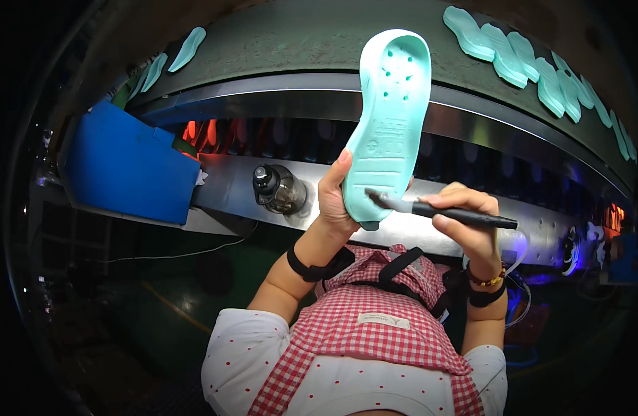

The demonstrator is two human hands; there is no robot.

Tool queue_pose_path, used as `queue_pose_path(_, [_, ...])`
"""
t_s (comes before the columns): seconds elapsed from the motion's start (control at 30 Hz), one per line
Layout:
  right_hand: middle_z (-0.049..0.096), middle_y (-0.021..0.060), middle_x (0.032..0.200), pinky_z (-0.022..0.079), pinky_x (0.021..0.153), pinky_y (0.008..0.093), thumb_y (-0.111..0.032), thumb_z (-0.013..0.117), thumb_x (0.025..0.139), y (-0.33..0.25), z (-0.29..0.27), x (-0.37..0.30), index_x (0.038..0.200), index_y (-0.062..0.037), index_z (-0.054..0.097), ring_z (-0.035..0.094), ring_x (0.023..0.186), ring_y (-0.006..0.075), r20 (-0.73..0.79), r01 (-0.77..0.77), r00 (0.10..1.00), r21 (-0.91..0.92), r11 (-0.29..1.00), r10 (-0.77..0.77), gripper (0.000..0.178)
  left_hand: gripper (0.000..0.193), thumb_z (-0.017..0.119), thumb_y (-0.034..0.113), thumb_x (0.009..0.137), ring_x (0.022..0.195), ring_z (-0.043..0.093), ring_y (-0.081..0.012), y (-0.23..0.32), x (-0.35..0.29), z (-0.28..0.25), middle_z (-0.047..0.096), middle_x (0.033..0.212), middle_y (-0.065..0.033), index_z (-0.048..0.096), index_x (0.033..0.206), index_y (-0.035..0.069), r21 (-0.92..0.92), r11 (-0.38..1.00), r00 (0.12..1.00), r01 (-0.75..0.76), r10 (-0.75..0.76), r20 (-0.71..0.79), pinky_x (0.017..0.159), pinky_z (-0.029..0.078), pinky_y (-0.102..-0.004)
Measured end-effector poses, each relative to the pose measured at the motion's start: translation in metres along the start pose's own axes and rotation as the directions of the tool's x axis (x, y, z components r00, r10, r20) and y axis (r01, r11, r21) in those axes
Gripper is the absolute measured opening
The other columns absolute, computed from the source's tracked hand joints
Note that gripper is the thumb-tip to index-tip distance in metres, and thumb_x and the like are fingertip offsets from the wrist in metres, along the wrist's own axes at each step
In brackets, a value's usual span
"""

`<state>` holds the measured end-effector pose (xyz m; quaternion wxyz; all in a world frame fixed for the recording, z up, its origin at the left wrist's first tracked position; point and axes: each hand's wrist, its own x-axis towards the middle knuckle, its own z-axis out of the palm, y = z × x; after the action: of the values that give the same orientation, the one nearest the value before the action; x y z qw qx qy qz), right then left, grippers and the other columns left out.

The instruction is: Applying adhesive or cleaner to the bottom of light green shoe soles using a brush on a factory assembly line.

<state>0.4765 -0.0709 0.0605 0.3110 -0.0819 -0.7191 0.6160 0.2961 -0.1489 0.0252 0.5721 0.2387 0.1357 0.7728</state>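
Observation:
A mint-green shoe sole (390, 139) stands tilted up in front of me, toe end at the top, with small holes near the toe and ridges across its lower half. My left hand (335, 197) is closed around its heel end, thumb along the left edge. Closed on the black handle of a brush (430, 209), my right hand (475, 225) is to the right of the heel. The brush's pale ferrule and dark tip lie over the sole's heel part; whether the bristles touch it I cannot tell. A small dark piece shows at the sole's bottom edge.
A grey-green conveyor belt (284, 41) runs across the far side, with several mint-green soles (510, 59) at right and a few more (187, 50) at left. On the metal ledge (229, 182) stands a dark drink bottle (281, 188). A blue box-shaped housing (128, 166) is at left.

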Motion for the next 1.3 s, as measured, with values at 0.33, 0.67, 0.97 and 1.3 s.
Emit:
queue_pose_path(0.33, [0.065, 0.0114, 0.085, 0.050, 0.069, 0.0289, -0.001, 0.067, 0.068, -0.005, 0.002, 0.000, 0.085, -0.0014, 0.063, 0.063, 0.077, 0.0212, 0.266, 0.224, 0.951, -0.248, 0.943, -0.156, 0.017, 0.057, 0.050, 0.030, 0.082, 0.092, 0.058, -0.0278, 0.009, 0.000, 0.010, 0.053, 0.108, -0.0190, 0.033, 0.125, -0.002, 0.056, 0.997, 0.999, 0.053, -0.053, 0.009, 0.082, 0.049, -0.0391])
queue_pose_path(0.67, [0.064, 0.0133, 0.090, 0.051, 0.070, 0.0317, 0.002, 0.066, 0.066, -0.002, -0.024, 0.008, 0.085, -0.0020, 0.063, 0.063, 0.082, 0.0266, 0.457, 0.324, 0.875, -0.311, 0.894, -0.158, 0.020, 0.049, 0.051, 0.022, 0.082, 0.093, 0.058, -0.0229, 0.011, 0.008, -0.002, 0.054, 0.108, -0.0167, 0.038, 0.123, -0.002, 0.130, 0.924, 0.933, 0.359, -0.354, -0.062, 0.082, 0.048, -0.0350])
queue_pose_path(0.97, [0.064, 0.0111, 0.095, 0.050, 0.073, 0.0318, -0.003, 0.060, 0.065, -0.007, -0.046, 0.015, 0.089, -0.0033, 0.062, 0.062, 0.085, 0.0274, 0.559, 0.283, 0.829, -0.408, 0.868, -0.007, 0.023, 0.052, 0.056, 0.023, 0.079, 0.098, 0.055, -0.0215, 0.015, 0.016, 0.002, 0.053, 0.110, -0.0158, 0.042, 0.121, -0.004, 0.396, 0.813, 0.896, 0.427, -0.441, -0.059, 0.084, 0.045, -0.0311])
queue_pose_path(1.3, [0.065, 0.0063, 0.093, 0.049, 0.063, 0.0304, -0.006, 0.063, 0.064, -0.020, -0.059, 0.021, 0.088, -0.0082, 0.063, 0.063, 0.079, 0.0227, 0.539, 0.412, 0.842, -0.616, 0.671, -0.022, 0.025, 0.049, 0.056, 0.022, 0.080, 0.097, 0.055, -0.0190, 0.022, 0.022, 0.002, 0.054, 0.110, -0.0143, 0.043, 0.119, -0.005, 0.421, 0.753, 0.856, 0.506, -0.499, -0.136, 0.084, 0.045, -0.0302])
